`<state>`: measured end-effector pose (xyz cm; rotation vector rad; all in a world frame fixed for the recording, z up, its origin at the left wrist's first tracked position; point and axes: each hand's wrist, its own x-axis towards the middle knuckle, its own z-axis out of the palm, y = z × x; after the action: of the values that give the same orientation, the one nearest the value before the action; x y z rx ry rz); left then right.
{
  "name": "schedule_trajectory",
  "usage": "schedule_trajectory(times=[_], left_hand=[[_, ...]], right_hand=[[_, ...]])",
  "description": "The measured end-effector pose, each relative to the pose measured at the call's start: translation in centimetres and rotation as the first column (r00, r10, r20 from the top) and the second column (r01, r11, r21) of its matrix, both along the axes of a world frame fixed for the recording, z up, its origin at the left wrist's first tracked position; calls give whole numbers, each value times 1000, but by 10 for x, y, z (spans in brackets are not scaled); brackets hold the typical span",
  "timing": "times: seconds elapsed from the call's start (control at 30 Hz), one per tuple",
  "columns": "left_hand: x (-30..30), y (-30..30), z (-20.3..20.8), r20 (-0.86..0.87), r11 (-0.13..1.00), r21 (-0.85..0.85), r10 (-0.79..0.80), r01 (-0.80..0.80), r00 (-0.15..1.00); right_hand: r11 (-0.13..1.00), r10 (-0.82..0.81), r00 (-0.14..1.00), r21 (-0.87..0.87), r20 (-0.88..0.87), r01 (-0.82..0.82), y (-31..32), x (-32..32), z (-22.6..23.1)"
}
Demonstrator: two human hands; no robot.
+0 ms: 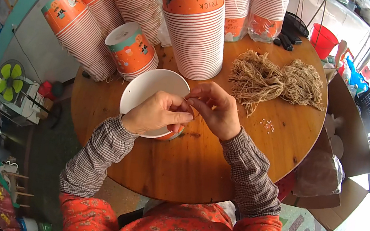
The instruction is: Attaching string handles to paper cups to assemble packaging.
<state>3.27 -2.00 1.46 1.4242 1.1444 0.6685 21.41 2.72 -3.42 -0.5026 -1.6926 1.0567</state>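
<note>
A paper bucket (pixel 148 85), white inside with orange showing on its outer side, stands tilted on the round wooden table in front of me. At its right rim my left hand (pixel 161 113) and my right hand (pixel 215 109) meet, thumbs and fingers pinched close together. Whatever thin thing lies between the fingertips is too small to make out. A small hole shows in the bucket's left wall. Right of my hands lie a bundle of beige cords (pixel 259 76) and a little scatter of small pale beads (pixel 267 125).
Tall stacks of orange-printed paper buckets (pixel 192 39) crowd the table's far side. A shorter stack (pixel 132 54) stands just beyond the bucket. Black objects (pixel 286 40) lie at the far right edge. Beside the table are an open cardboard box (pixel 353 123) and a red bucket (pixel 322 40).
</note>
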Motion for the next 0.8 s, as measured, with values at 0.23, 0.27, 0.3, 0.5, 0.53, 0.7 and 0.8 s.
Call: schedule_trajectory(times=[0.23,0.27,0.3,0.5,0.53,0.7,0.8], left_hand=[[-12,16,-7,240,975,-144,199,-168,950],[-14,14,-8,258,975,-136,206,-176,944],[-14,14,-8,260,975,-136,207,-177,943],[-12,15,-8,305,978,-121,201,-172,931],[-13,15,-8,306,979,-118,195,-166,932],[-18,12,-7,152,988,-47,153,-147,977],[-25,13,-14,64,995,-14,99,-99,993]], right_hand=[[901,47,988,-422,-147,-106,15,2,-11],[895,74,991,-430,-110,-115,14,2,-12],[895,76,991,-430,-108,-115,11,2,-12],[932,87,988,-340,-128,-127,10,-2,-17],[931,88,988,-342,-126,-127,10,-2,-18],[985,-92,996,-144,-5,90,13,-3,-24],[990,-137,989,-32,60,139,10,1,-14]])
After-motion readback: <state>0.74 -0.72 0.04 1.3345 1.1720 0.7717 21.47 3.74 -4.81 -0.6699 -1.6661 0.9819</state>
